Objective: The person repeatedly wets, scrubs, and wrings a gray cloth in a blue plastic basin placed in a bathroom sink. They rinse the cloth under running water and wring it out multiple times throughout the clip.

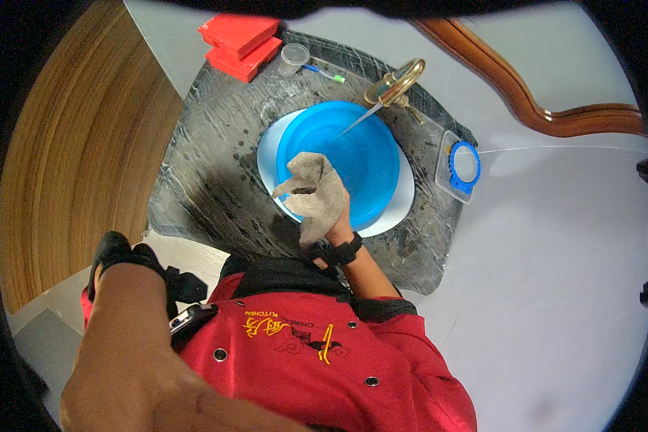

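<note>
A bunched, greyish-beige cloth (pixel 324 202) is in my right hand (pixel 341 218), whose fingers are largely hidden behind it. The hand is over the near left rim of a round blue plastic basin (pixel 378 208). That basin rests in a white oval sink (pixel 402 202). Water runs in a thin stream from a brass gooseneck tap (pixel 410 81) into it. On the left my bare forearm (pixel 129 318) is raised close to the camera. My left hand is mostly hidden past a black wrist strap (pixel 140 256), so its fingers cannot be made out.
Dark marbled stone (pixel 210 146) forms the wet counter around the sink. Along the back stand stacked red boxes (pixel 237 38), a clear lidded tub (pixel 293 58) and a toothbrush (pixel 324 73). A clear plastic box (pixel 445 181) with a blue-rimmed round item (pixel 464 163) sits at right. Wood-grain panelling (pixel 86 151) borders the left.
</note>
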Tool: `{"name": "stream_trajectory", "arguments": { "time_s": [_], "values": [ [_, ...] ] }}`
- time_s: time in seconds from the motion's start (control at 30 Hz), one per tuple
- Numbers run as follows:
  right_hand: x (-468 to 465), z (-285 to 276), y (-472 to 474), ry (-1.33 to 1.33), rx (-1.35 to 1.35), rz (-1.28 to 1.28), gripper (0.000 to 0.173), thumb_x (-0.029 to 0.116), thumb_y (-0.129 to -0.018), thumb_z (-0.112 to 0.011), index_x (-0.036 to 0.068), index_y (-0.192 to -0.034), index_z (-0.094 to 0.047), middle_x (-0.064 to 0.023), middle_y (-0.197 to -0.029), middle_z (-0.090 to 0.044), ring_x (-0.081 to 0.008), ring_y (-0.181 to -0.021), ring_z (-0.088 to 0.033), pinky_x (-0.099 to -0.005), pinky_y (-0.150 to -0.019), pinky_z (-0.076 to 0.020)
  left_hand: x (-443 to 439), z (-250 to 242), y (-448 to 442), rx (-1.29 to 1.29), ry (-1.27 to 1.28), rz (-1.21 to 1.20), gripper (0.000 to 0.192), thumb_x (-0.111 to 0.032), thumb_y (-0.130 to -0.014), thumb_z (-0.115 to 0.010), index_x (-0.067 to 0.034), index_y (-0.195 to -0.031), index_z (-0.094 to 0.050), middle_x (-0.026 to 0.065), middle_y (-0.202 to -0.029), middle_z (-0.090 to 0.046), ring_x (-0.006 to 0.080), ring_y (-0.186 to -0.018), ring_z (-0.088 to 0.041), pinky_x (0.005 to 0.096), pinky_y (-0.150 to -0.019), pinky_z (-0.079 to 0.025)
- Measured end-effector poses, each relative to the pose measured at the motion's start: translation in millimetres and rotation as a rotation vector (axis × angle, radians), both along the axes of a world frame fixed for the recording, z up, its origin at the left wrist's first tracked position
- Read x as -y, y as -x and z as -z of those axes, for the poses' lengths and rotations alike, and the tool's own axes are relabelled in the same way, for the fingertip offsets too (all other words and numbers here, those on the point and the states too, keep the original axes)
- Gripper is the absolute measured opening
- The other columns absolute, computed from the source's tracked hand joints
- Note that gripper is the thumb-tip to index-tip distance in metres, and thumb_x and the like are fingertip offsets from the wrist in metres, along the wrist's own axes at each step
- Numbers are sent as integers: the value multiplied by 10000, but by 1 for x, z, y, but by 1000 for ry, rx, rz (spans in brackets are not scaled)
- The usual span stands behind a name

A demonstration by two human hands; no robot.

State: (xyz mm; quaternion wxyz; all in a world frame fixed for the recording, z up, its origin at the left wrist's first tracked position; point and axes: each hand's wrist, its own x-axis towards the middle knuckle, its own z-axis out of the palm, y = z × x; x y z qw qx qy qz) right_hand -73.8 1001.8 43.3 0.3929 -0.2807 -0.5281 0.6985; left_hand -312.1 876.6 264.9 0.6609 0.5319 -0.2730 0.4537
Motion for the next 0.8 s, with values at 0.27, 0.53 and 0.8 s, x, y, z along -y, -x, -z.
{"name": "stream_trajectory", "arguments": {
  "time_s": [0.27, 0.53, 0.8],
  "values": [
    [-5, -8, -32, 64, 134, 56, 528, -70, -644, -642, 1, -1134, -460, -90, -987, -541, -217, -801, -654, -275, -595, -503, 6, 4, 42, 108, -36, 85, 320, -255, -901, -402, -17, -1043, -563, 199, -1088, -576, 321, -952, -566, 443, -701, -469],
    [3, -6, -93, -710, 501, 170, 316, -99, -588, -645, 37, -867, -586, -146, -1095, -432, -258, -807, -661, -325, -623, -566, -7, 6, 41, 54, 27, -12, 571, -433, -860, -493, -19, -1244, -407, 212, -1232, -483, 326, -1100, -495, 453, -885, -402],
    [16, -41, -33, 149, 89, 288, 540, 77, -735, -628, 68, -1239, -435, -121, -1248, -498, -219, -1046, -524, -386, -895, -402, -69, 107, -15, -598, 846, -555, 755, -558, -866, -499, -52, -1396, -318, 151, -1375, -416, 263, -1237, -441, 452, -1019, -364]
  ]
}}
